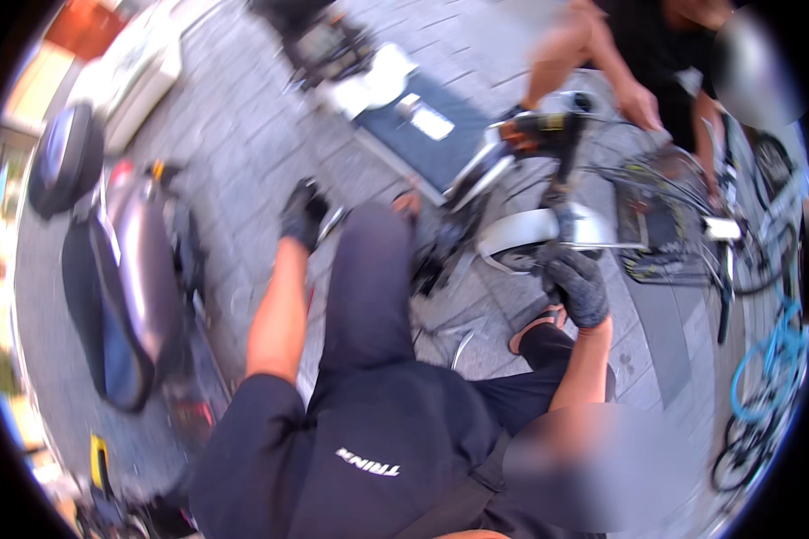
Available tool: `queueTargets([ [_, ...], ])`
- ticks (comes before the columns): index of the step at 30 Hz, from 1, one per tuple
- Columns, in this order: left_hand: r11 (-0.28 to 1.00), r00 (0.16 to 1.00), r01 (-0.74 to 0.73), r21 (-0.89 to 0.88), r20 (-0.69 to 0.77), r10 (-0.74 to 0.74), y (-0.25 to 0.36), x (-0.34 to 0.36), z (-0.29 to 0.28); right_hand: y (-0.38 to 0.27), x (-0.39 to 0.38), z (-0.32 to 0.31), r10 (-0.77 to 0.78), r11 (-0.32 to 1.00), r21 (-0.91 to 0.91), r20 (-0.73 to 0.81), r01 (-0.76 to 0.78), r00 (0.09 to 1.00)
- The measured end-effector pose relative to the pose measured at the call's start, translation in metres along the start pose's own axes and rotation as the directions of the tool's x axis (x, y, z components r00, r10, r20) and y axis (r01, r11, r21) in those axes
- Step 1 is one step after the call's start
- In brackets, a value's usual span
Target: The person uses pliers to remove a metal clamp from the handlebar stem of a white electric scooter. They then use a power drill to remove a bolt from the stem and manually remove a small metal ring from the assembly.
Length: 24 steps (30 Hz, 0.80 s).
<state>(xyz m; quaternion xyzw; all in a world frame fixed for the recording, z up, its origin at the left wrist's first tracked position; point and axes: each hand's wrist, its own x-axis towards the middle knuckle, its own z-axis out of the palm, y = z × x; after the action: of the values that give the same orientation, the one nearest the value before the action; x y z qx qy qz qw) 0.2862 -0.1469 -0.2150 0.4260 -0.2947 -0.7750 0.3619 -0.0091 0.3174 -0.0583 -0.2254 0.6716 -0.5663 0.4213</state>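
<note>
My left hand [305, 213], in a dark glove, is closed and held low over the paving beside my knee. A short silver metal tool [332, 220] sticks out of it; its exact kind is blurred. My right hand [575, 286], in a grey glove, is closed at the white mudguard [518, 235] of a small scooter-like vehicle. What its fingers grip is hidden. A thin pale bar [607, 245] runs just above these fingers. The vehicle's dark flat deck [422, 135], with silver edges, lies beyond my knee and carries a small pale item [425, 118].
A co-worker's hand [639, 106] is close by at the far right, above a black wire basket [661, 220]. A parked purple-grey motor scooter [144, 260] stands at left. Bicycles, one with a blue wheel [768, 361], line the right edge. Grey paving [229, 126] lies underneath.
</note>
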Motion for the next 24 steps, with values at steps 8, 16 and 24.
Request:
queueTargets([
  [8,0.983,0.966,0.130,-0.133,-0.206,-0.156,-0.119,-0.007,-0.129,0.127,0.013,0.042,0.421,0.902,-0.089,-0.044,-0.424,0.906],
  [16,0.921,0.910,0.323,0.219,-0.338,-0.239,-0.141,0.078,-0.205,0.254,0.021,0.077,0.707,0.696,-0.083,-0.093,-0.713,0.701],
  [24,0.897,0.924,0.292,0.332,-0.342,-0.174,-0.106,0.125,-0.247,0.354,0.016,0.075,0.480,0.471,-0.822,-0.067,-0.321,0.875],
])
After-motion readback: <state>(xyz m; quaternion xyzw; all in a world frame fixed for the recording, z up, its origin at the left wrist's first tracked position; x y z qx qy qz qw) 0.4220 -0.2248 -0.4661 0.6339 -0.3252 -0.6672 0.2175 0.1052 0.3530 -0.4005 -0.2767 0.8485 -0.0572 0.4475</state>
